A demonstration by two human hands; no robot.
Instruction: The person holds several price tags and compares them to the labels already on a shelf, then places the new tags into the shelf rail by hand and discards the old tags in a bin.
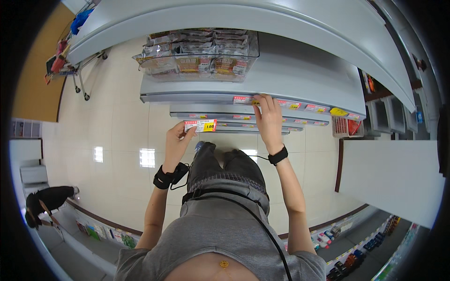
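Observation:
Between the thumb and fingers of my left hand (179,140) is a paper price tag (200,125), red, white and yellow, held in front of the shelves. My right hand (269,121) is raised to the label rail (197,98) on the front edge of a grey metal shelf (299,66). Its fingertips touch a price label (243,100) there and partly cover it; whether they pinch it cannot be told. More labels sit along the rail to the right, with a yellow tag (338,111) among them. A clear plastic bin (197,56) of wrapped packets stands on the shelf.
Lower shelves with label rails lie beneath. A shopping cart (82,79) stands at upper left, a red-and-white basket (339,127) at right. A white panel (390,172) juts in at right. Stocked shelves line the aisle behind me, where a person in black (52,200) bends at far left.

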